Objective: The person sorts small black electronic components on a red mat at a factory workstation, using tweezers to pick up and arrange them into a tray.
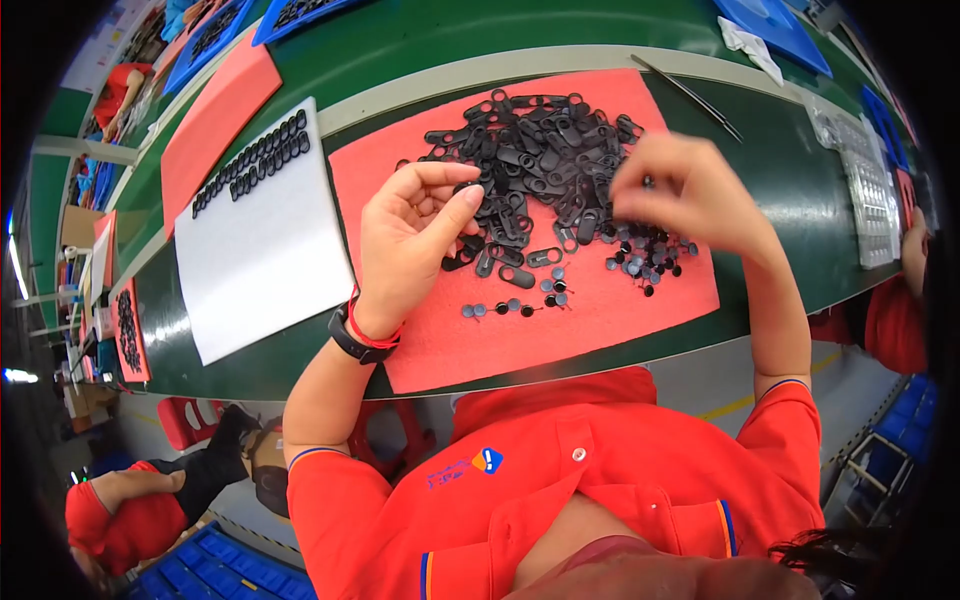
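Black part (467, 187) sits pinched in the left hand (405, 232); right hand (695, 195), blurred, half-curled, its hold unclear

– How does the tabletop (800, 205) look?
– Smooth, glossy green. The pink-red sheet (600, 335), mid-frame, looks like matt foam.
– The black pieces (545, 158), upper centre?
– Mostly matt plastic; the tweezers (692, 100), upper right, shiny metal.
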`<state>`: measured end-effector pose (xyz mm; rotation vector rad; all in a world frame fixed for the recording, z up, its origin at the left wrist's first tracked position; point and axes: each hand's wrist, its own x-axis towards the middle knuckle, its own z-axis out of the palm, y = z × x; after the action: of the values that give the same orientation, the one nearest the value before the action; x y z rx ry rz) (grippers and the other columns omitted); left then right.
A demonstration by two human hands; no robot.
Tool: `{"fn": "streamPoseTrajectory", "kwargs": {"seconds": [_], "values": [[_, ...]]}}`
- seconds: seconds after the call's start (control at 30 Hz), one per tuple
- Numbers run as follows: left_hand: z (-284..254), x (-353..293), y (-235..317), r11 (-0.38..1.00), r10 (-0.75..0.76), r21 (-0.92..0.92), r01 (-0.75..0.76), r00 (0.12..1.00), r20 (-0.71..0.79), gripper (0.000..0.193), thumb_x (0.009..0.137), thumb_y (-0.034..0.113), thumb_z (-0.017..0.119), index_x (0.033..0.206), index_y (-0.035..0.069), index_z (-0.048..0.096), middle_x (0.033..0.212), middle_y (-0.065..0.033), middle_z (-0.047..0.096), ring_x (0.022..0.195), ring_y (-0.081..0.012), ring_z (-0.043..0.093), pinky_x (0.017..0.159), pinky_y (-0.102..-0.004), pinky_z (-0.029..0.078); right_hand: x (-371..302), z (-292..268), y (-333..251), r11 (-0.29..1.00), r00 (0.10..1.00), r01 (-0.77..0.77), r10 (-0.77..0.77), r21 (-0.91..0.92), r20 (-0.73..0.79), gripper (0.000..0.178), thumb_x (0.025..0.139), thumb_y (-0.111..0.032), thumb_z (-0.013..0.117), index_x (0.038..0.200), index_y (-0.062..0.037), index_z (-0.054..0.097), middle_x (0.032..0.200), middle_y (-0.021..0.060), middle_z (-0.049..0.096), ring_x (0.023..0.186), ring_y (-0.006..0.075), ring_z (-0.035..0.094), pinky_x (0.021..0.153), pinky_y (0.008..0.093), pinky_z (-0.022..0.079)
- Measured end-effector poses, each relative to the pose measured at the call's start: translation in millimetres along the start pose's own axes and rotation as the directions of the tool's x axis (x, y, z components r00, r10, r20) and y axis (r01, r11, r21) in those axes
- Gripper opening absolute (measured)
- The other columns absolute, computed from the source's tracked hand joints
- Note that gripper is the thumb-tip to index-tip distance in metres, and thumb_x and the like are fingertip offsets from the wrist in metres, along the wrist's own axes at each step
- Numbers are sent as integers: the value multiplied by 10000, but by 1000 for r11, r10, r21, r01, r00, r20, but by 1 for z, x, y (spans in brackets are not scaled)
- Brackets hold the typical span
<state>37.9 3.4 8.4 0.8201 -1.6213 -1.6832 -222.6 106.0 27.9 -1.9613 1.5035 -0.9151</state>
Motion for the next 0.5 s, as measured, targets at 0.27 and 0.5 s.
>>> {"fn": "streamPoseTrajectory", "kwargs": {"seconds": [0.27,0.5], "values": [[-2,0,1,999,-36,-3,36,999,-3,160,840,86,653,965,-5,611,766,-17,620,624,-47,580,493,-149,405,-6,18,-15,999,960,7,3,-35,281,131,662,-56,721,756,-51,630,710,51,525,615,197,550,546,308,428],[2,2,0,997,-56,50,56,998,-14,151,819,101,683,902,-3,611,757,-28,630,620,-46,585,465,-140,401,-9,15,-14,991,958,87,-56,-99,280,120,678,-47,695,727,-48,586,731,63,511,676,231,555,572,313,433]]}}
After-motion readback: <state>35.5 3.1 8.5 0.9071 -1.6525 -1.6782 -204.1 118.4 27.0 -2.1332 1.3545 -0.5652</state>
